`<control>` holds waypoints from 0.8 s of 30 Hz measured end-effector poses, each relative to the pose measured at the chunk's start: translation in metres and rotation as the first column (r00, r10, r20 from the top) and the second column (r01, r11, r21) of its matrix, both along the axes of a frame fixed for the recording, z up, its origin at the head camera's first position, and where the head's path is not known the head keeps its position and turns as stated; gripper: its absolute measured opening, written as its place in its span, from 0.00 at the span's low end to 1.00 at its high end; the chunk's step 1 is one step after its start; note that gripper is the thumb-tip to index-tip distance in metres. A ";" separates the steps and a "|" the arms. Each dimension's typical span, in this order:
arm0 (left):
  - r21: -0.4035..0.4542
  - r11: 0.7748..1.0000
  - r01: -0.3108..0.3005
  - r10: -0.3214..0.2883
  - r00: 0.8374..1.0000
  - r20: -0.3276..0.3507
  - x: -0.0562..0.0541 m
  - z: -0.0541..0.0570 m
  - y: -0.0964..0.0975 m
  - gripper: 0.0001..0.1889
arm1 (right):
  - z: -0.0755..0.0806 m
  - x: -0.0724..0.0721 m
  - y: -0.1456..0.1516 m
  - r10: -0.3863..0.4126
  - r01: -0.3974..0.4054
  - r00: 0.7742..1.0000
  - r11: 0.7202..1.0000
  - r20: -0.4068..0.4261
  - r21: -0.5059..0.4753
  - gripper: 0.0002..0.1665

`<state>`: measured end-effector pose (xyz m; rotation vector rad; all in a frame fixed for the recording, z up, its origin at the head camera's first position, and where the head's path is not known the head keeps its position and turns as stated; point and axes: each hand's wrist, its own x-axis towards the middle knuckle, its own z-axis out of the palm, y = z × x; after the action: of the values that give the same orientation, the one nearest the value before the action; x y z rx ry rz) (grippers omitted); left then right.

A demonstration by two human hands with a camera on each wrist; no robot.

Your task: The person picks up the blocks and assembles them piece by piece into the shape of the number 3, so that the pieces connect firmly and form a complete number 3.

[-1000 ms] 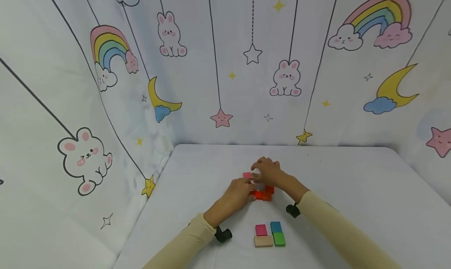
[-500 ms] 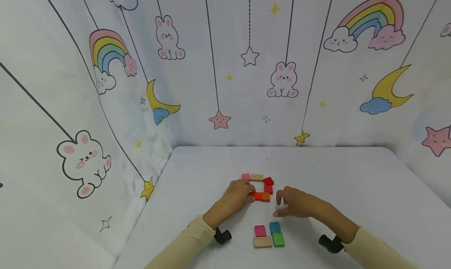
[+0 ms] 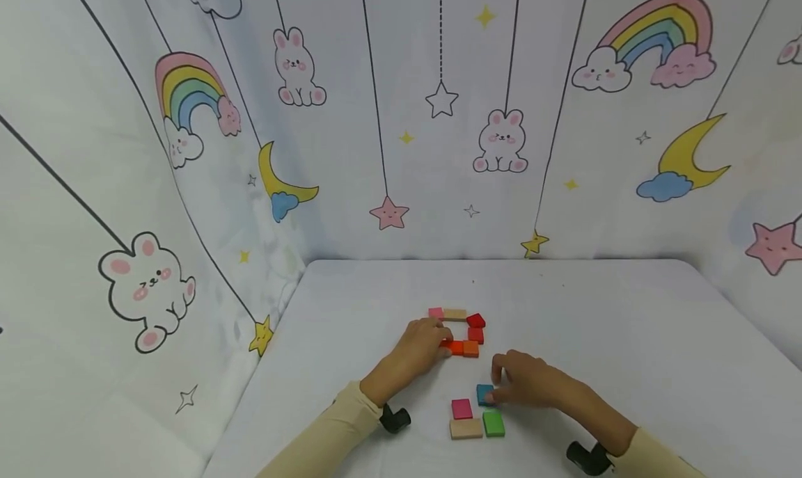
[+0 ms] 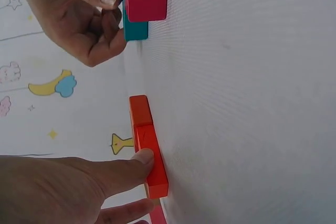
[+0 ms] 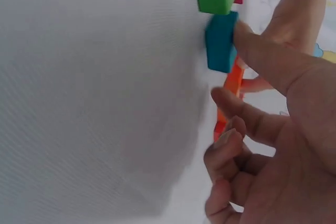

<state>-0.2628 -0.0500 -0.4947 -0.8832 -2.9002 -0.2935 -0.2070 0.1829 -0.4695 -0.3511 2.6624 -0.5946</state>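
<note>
My left hand (image 3: pixel 421 349) rests at the left end of a row of blocks. Its thumb (image 4: pixel 142 162) is on the near side of a red-orange block (image 4: pixel 152 166), and its fingers curl to the far side, partly hidden. An orange block (image 3: pixel 470 348) adjoins that block on the right. Lower down, my right hand (image 3: pixel 529 380) is beside a blue block (image 3: pixel 485 394). Its thumb touches the blue block; in the right wrist view the index fingertip (image 5: pixel 220 98) appears apart from it. A green block (image 3: pixel 493 424) lies just nearer, with a small gap between.
A pink block (image 3: pixel 436 312), a wooden block (image 3: pixel 454 314) and two red blocks (image 3: pixel 475 335) continue the outline beyond my left hand. Nearer lie a magenta block (image 3: pixel 461 408) and another wooden block (image 3: pixel 466 428). The white table (image 3: pixel 601 325) meets a printed cloth backdrop.
My right hand has come back from the far blocks, uncovering the wooden and red ones, and down to the blue block. The blue block has shifted away from the green one. My left hand stays put.
</note>
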 end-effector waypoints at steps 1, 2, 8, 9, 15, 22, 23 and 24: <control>-0.002 1.000 0.000 0.000 1.000 -0.007 0.000 0.000 0.000 0.12 | 0.000 0.000 -0.001 -0.011 0.011 0.999 1.000 -0.030 -0.002 0.20; -0.003 1.000 0.001 -0.001 1.000 -0.011 -0.001 -0.001 0.000 0.12 | -0.001 -0.001 -0.001 -0.021 0.021 0.998 1.000 -0.058 -0.005 0.20; -0.011 1.000 0.005 -0.005 1.000 -0.019 -0.002 -0.003 0.001 0.12 | -0.002 0.002 -0.003 -0.026 0.028 0.992 0.999 -0.126 0.017 0.22; -0.012 1.000 0.004 -0.004 1.000 -0.019 -0.002 -0.003 0.001 0.12 | -0.001 0.003 -0.003 -0.018 0.021 0.992 0.999 -0.125 0.030 0.23; -0.001 1.000 0.001 -0.001 1.000 -0.007 -0.001 -0.003 0.001 0.12 | 0.000 0.004 -0.007 0.007 0.002 0.992 0.997 -0.127 0.075 0.21; 0.009 1.000 -0.005 0.005 1.000 0.005 -0.001 -0.003 0.000 0.13 | -0.014 -0.008 -0.007 -0.016 0.031 0.977 0.997 -0.214 0.070 0.20; 0.011 1.000 -0.005 0.005 1.000 0.007 -0.001 -0.003 0.000 0.13 | -0.016 -0.009 -0.007 -0.015 0.031 0.975 0.997 -0.220 0.067 0.21; 0.011 1.000 -0.005 0.005 1.000 0.008 0.000 -0.003 0.001 0.13 | -0.017 -0.011 -0.008 -0.019 0.034 0.974 0.997 -0.224 0.065 0.21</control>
<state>-0.2632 -0.0494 -0.4976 -0.8745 -2.9051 -0.3124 -0.2177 0.1753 -0.4866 -0.3839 2.8986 -0.4961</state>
